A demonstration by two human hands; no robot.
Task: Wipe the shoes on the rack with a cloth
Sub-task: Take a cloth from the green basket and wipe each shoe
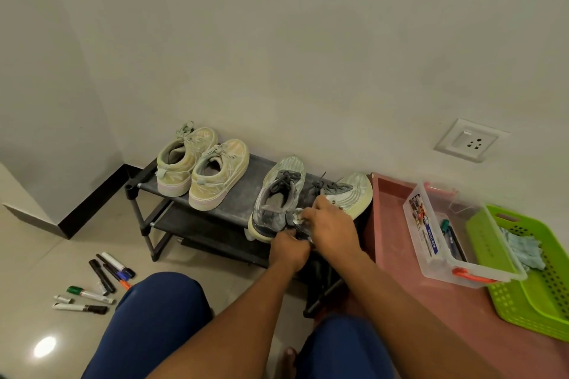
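Rack, black, against the wall at 12 o'clock from us. On its top shelf: beige pair toward 10 o'clock; grey shoe upright beside a second grey shoe lying on its side. Our left hand and right hand, fingers curled, meet at the upright shoe's heel, pinching a small pale item; whether cloth, we cannot tell. Green basket at 3 o'clock holds a blue cloth. Markers at 9 o'clock.

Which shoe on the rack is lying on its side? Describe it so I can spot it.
On the black rack, go to the right end of the top shelf. The tipped grey shoe lies beside the pink stool, pale sole showing; the other three stand upright.
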